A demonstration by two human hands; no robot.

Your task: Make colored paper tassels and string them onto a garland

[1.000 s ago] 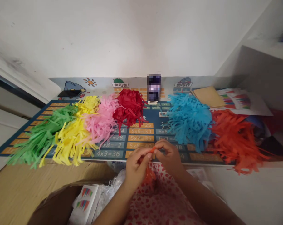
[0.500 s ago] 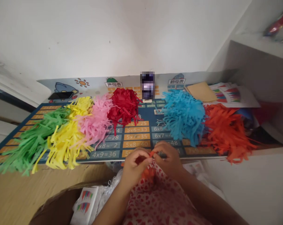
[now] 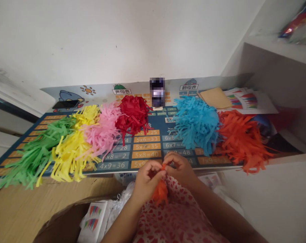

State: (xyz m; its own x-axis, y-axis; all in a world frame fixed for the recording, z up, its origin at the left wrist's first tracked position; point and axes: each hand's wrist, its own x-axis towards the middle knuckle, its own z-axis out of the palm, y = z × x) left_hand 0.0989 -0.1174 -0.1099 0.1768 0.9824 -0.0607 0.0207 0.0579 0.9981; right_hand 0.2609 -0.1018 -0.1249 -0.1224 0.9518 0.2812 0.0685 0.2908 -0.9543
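Just off the table's front edge, my left hand [image 3: 149, 177] and my right hand [image 3: 179, 168] meet, both closed in a pinch. Between their fingertips is the twisted top of an orange paper tassel [image 3: 161, 193], whose fringe hangs down against my heart-patterned clothing. Heaps of fringed paper tassels lie on the table: green [image 3: 38, 152], yellow [image 3: 72, 158], pink [image 3: 102, 131] and red [image 3: 134, 114] to the left, blue [image 3: 197, 125] and orange [image 3: 244, 141] to the right. The fingers partly hide the tassel's top.
A printed mat [image 3: 147, 146] covers the table. A dark phone [image 3: 66, 104] lies at the back left; a blurred upright object [image 3: 157, 92] stands at the back middle. Printed sheets [image 3: 249, 101] lie back right. Below, a brown box [image 3: 64, 219] holds printed packets [image 3: 93, 219] and clear plastic.
Both hands keep their pinch at nearly the same spot. More of the orange tassel's hanging fringe shows below the fingers now. The view has shifted slightly.
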